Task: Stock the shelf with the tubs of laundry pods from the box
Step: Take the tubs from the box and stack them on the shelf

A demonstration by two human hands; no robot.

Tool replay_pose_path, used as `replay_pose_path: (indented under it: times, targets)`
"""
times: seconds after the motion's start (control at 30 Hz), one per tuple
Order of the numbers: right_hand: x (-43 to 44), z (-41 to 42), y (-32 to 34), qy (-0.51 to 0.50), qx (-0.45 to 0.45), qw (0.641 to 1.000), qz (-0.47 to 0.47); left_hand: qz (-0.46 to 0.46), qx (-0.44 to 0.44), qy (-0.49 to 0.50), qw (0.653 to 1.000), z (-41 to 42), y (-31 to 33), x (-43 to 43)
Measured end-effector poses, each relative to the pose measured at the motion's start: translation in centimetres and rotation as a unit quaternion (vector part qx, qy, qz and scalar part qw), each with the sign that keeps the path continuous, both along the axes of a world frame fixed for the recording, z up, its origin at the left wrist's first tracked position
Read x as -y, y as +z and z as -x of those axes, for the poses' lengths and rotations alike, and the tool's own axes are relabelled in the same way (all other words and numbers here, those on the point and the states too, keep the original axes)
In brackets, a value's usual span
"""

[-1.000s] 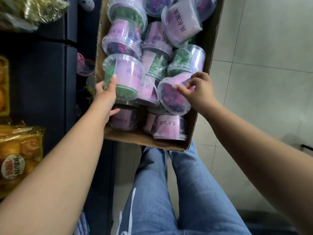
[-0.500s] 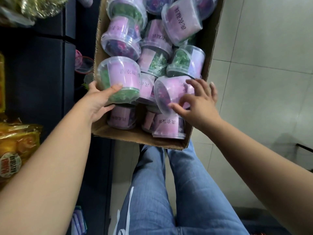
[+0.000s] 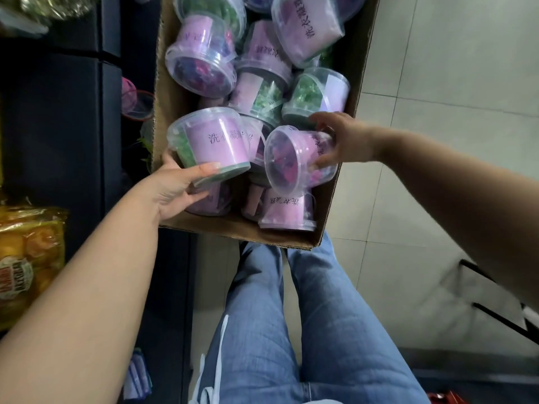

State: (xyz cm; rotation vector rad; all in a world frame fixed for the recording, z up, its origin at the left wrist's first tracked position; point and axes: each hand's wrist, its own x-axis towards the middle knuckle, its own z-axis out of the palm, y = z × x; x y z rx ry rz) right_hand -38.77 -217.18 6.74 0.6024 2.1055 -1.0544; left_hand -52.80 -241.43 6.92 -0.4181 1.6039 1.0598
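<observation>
A cardboard box point(image 3: 280, 240) on the floor holds several clear tubs of laundry pods with pink labels. My left hand point(image 3: 178, 186) grips a tub of green pods point(image 3: 213, 141) at the box's near left, thumb across its base, lifted above the others. My right hand point(image 3: 339, 141) grips a tub of purple pods point(image 3: 291, 158) by its base, the lid facing me, raised over the near right corner. More tubs point(image 3: 204, 56) lie piled on their sides deeper in the box.
Dark shelving point(image 3: 58, 112) runs along the left, with a yellow packaged item point(image 3: 29, 258) on a lower level and a pink tub point(image 3: 129, 93) between shelf and box. My jeans-clad legs point(image 3: 291, 330) stand below the box. Grey floor tiles point(image 3: 452, 83) lie to the right.
Both hands closed around their tubs and lifted them toward me. The right tub turned so its lid faces the camera; the left tub tipped upright and moved lower right.
</observation>
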Motion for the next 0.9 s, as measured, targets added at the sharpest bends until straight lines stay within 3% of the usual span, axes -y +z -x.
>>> replay_pose_path:
  times: [0.1, 0.17, 0.33, 0.5, 0.67, 0.8, 0.9]
  targets:
    - [0.3, 1.2, -0.1, 0.107, 0.026, 0.992, -0.065, 0.002, 0.003, -0.016, 1.0, 0.2, -0.1, -0.1]
    - [1.3, 1.7, 0.1, 0.126, 0.015, 0.987, -0.102, 0.003, -0.001, -0.015, 1.0, 0.1, -0.2, -0.1]
    - [4.6, 1.6, -0.6, -0.041, 0.069, 0.997, 0.009, -0.004, 0.007, 0.0, 1.0, -0.2, -0.2, -0.2]
    - [4.8, 1.7, -0.8, -0.113, 0.112, 0.983, 0.097, 0.005, 0.013, 0.016, 1.0, -0.6, -0.4, -0.7]
    - [4.2, 0.4, -0.7, -0.183, 0.104, 0.976, 0.05, 0.012, 0.024, 0.096, 0.995, -1.3, -1.1, -2.3]
    - [2.9, -1.1, 0.1, -0.398, 0.03, 0.913, 0.083, 0.022, 0.002, 0.118, 0.993, -1.9, -1.0, -3.4]
    - [2.5, -0.8, 0.8, -0.462, -0.037, 0.885, 0.054, -0.002, 0.038, 0.12, 0.992, -1.8, -0.7, -3.6]
